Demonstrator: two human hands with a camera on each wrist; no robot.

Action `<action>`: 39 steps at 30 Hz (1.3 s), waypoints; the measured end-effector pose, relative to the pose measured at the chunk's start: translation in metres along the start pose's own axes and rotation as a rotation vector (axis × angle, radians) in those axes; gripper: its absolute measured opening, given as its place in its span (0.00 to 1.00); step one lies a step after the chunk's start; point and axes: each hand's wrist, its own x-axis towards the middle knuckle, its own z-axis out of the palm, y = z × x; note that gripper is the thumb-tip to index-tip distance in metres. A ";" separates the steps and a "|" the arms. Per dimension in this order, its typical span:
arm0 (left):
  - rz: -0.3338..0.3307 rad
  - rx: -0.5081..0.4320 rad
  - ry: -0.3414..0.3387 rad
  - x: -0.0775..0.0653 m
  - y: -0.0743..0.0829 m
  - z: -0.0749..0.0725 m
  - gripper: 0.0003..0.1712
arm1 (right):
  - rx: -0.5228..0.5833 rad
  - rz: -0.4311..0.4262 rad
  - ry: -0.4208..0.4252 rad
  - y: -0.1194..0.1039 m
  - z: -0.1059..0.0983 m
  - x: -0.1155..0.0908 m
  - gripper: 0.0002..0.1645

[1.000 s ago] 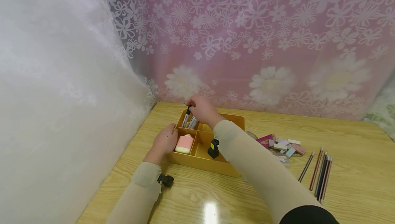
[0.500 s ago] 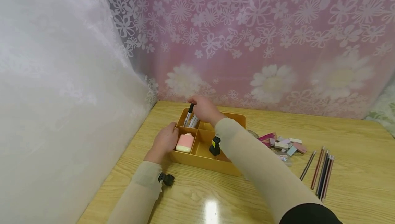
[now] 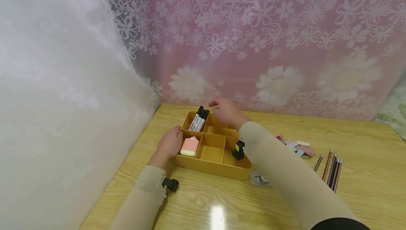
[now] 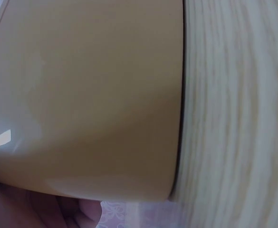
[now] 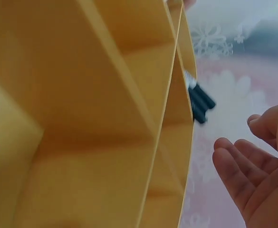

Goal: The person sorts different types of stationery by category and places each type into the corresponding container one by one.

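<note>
A yellow compartment box [image 3: 212, 171] stands on the table. My left hand [image 3: 170, 142] holds its left side at the rim; in the left wrist view fingers [image 4: 84, 213] show beyond the box's wall. Several black-capped white markers [image 3: 199, 120] lean upright in the back left compartment. The front left compartment holds a small pink and cream bottle-shaped thing [image 3: 190, 147]. Over the back of the box, right of the markers, my right hand [image 3: 226, 112] hovers with loose fingers and holds nothing. The right wrist view shows its thumb and fingers [image 5: 234, 171] apart, away from the marker caps [image 5: 200, 102].
Right of the box lies a pile of erasers [image 3: 299, 147], partly hidden by my right sleeve. Several pencils [image 3: 333, 170] lie further right. A clear plastic piece [image 3: 258, 179] rests by the box's front right corner. A pink flowered curtain [image 3: 241, 47] hangs behind the table.
My right hand has let go of the black-capped marker and moved right, away from it. The marker now leans with the others in its compartment. My left hand stays on the box.
</note>
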 end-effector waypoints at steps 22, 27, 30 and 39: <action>0.008 0.013 -0.008 0.001 -0.004 -0.005 0.28 | -0.240 0.113 0.002 0.114 -0.074 -0.063 0.18; 0.001 0.002 -0.011 0.000 -0.005 -0.004 0.29 | -0.279 0.137 -0.031 0.133 -0.076 -0.074 0.17; -0.003 0.000 -0.010 -0.001 -0.004 -0.004 0.29 | -0.315 0.138 -0.056 0.141 -0.076 -0.078 0.18; -0.013 -0.003 -0.022 0.000 -0.001 -0.003 0.29 | -0.385 0.257 -0.263 0.156 -0.074 -0.092 0.14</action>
